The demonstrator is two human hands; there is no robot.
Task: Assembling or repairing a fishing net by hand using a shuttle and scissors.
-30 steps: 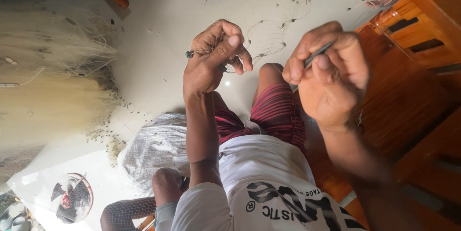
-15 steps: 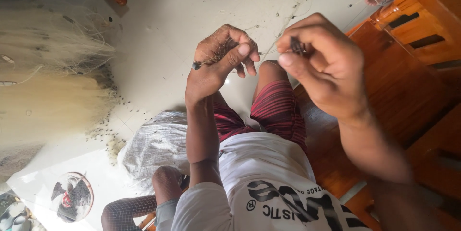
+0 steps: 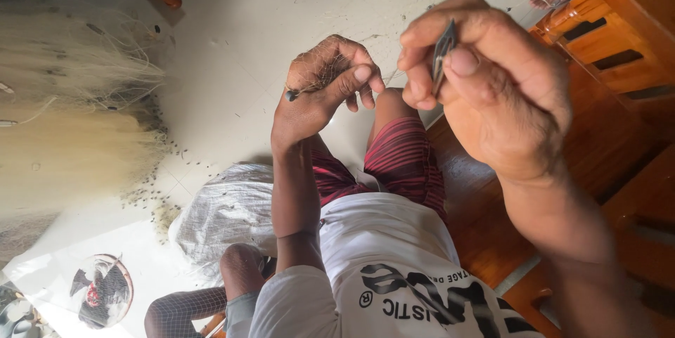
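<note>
Pale floor below. Left hand [image 3: 320, 92] fists fine net [image 3: 309, 85]: light, limp, snaggy, best bunched. Right hand [image 3: 492, 78] pinches the thin stiff needle [image 3: 443, 53] mid-shaft.

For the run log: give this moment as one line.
left hand: grips fine netting | right hand: pinches slim dark netting needle | pale net heap on floor

Only package I see: a crumpled whitish woven-plastic sack [image 3: 228, 215] on the pale floor [image 3: 246, 43] just left of my left forearm, beside my knee; plus black block lettering [image 3: 422, 296] printed across my white shirt [image 3: 380, 229]; no signs, no screens.
</note>
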